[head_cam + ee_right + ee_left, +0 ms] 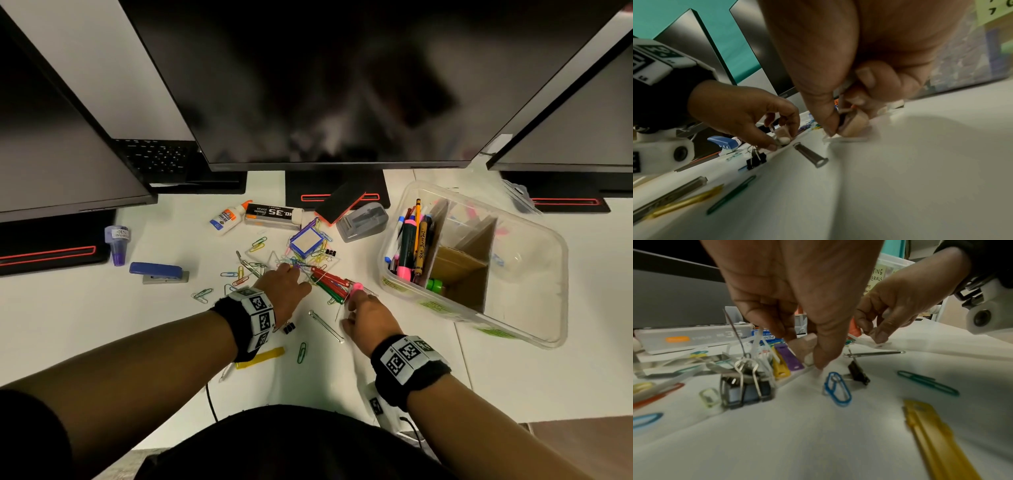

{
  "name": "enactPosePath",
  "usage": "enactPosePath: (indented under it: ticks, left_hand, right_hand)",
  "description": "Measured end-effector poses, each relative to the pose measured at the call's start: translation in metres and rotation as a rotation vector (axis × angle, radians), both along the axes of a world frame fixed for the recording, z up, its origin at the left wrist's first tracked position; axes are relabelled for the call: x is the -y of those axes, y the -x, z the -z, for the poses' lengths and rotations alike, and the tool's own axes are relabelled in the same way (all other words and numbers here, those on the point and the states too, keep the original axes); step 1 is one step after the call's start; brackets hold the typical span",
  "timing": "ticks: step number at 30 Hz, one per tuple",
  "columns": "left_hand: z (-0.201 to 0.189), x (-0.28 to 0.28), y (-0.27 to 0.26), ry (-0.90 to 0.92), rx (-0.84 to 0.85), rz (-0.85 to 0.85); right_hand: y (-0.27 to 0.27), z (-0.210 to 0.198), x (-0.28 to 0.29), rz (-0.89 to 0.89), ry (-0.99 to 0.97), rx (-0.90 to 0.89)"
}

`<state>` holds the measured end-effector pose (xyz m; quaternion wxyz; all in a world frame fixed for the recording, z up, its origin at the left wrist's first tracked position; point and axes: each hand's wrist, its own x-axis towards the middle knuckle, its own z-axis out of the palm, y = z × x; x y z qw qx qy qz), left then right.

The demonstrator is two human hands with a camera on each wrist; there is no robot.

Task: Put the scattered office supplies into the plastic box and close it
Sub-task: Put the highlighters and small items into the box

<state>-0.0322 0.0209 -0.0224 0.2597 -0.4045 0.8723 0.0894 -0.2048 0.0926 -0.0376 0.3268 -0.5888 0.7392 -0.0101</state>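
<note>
The clear plastic box [548,260] stands open at the right, with cardboard dividers and pens [409,246] in its left section. A thin clear tray [329,281] of red and green plastic fasteners lies among loose paper clips [202,294] at mid-desk. My left hand [291,270] pinches the tray's left edge [797,372] between thumb and curled fingers [818,360]. My right hand [352,298] pinches its right corner [851,139] with thumb and fingertips [830,128]. No lid for the box shows.
Behind the pile lie a glue bottle [227,216], a staples box [270,214], a black and orange block [339,202] and a grey tape dispenser [363,222]. A blue stapler [159,272] lies left. A binder clip [289,327] and yellow strip [263,356] lie under my wrists. Monitors overhang the back.
</note>
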Motion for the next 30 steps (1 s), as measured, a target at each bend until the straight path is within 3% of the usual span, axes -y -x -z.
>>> enactPosePath:
  ticks: [8, 12, 19, 22, 30]
  left_hand:
    - [0.005, -0.002, -0.003, -0.113, -0.052, -0.048]
    - [0.005, -0.002, -0.006, -0.108, -0.087, -0.040]
    - [-0.009, 0.006, -0.010, -0.184, -0.478, -0.239]
    - [-0.018, 0.009, -0.007, -0.187, -0.592, -0.339]
    - [-0.023, 0.011, 0.001, -0.203, -0.647, -0.372]
  right_hand:
    - [0.005, -0.010, 0.000, 0.114, 0.165, 0.150]
    - [0.001, -0.020, 0.007, 0.023, 0.267, 0.050]
    - [0.003, -0.012, 0.014, -0.115, 0.125, -0.097]
    - [0.006, -0.014, 0.006, -0.058, 0.186, -0.049]
    - [0.005, -0.059, -0.008, 0.042, 0.585, 0.233]
